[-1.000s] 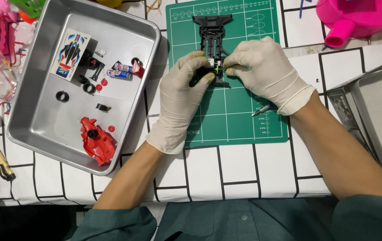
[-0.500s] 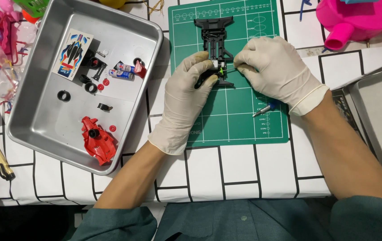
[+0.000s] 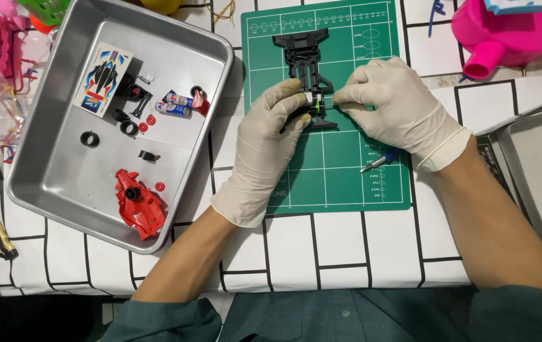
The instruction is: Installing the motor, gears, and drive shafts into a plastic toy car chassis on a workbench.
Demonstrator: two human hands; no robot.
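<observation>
- Centrally, the black toy-car chassis (image 3: 306, 69) lies on the green cutting mat (image 3: 347, 177); its near end sits between both gloved hands.
- The left hand (image 3: 264, 149) pinches the chassis from the left, and the right hand (image 3: 397, 107) pinches a small green-and-white part at its right edge.
- That part is mostly hidden (fingertips cover it).
- One metal tray (image 3: 49, 183) holds one red car body (image 3: 138, 202); one screwdriver (image 3: 378, 159) peeks out under the right wrist.

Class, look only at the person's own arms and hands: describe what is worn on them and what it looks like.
The left hand and right hand each wear a thin, off-white disposable glove that wrinkles at the knuckles and ends in a rolled cuff at the wrist. The forearms are bare. Dark teal-green sleeves are pushed up near the elbows.
</observation>
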